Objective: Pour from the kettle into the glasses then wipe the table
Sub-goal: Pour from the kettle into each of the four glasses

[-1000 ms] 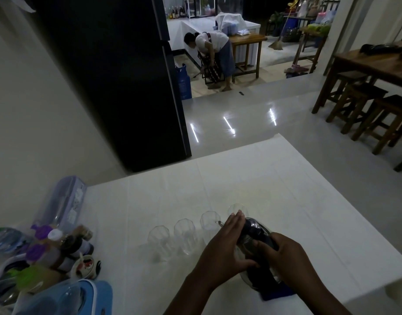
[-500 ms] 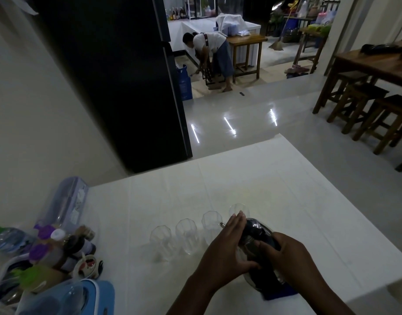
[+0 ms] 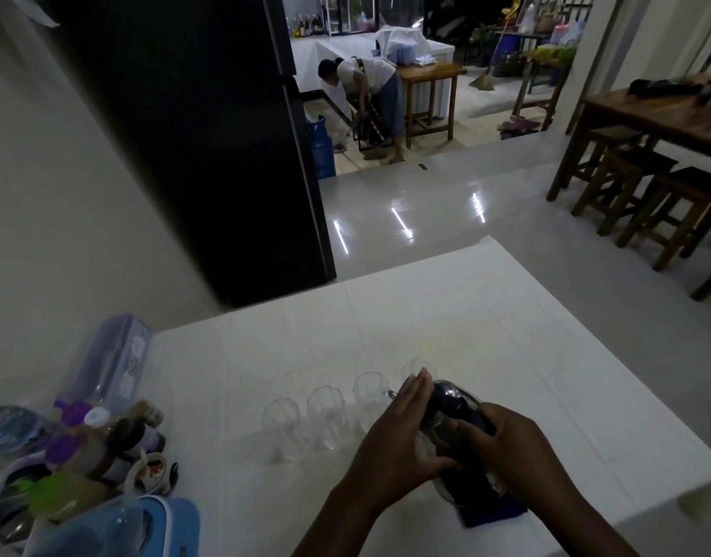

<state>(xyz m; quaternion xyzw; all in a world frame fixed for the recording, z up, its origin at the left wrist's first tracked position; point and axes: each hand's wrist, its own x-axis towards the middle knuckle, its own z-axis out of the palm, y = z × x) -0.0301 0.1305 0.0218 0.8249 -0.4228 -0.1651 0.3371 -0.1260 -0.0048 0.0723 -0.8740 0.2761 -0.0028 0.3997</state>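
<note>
While both hands hold the kettle (image 3: 452, 416), almost nothing has moved since a second ago. My right hand (image 3: 518, 448) has its fingers wrapped around the dark handle, and my left hand (image 3: 394, 440) presses flat on the kettle's side. The kettle is tipped, its spout (image 3: 391, 393) at the rim of the third glass (image 3: 370, 396) in the row of four glasses (image 3: 325, 416) on the white bench (image 3: 466, 327). I think pouring is going slowly. A blue cloth (image 3: 494, 512) under the kettle waits for wiping.
</note>
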